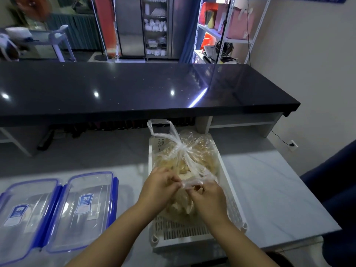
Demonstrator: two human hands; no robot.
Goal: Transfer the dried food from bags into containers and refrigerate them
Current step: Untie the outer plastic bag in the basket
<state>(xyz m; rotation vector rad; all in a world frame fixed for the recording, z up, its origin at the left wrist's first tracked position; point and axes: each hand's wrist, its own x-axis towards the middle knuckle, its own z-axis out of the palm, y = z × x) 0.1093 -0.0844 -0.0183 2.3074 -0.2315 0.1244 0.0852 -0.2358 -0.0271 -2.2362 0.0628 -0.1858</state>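
Observation:
A white slotted plastic basket (229, 182) stands on the pale marble table. Inside it lie clear plastic bags of pale yellow dried food; the far bag (185, 153) is tied in a knot with its handles sticking up. My left hand (159, 187) and my right hand (208, 201) meet over the near bag (192, 183), both pinching its twisted clear neck. Two clear containers with blue clip lids, one at far left (21, 214) and one beside it (84, 207), lie shut on the table to the left.
A long black glossy counter (134, 87) runs across behind the table, with a shelf underneath. A dark blue chair (335, 189) sits at the right edge. Metal shelving and a steel cabinet stand in the background.

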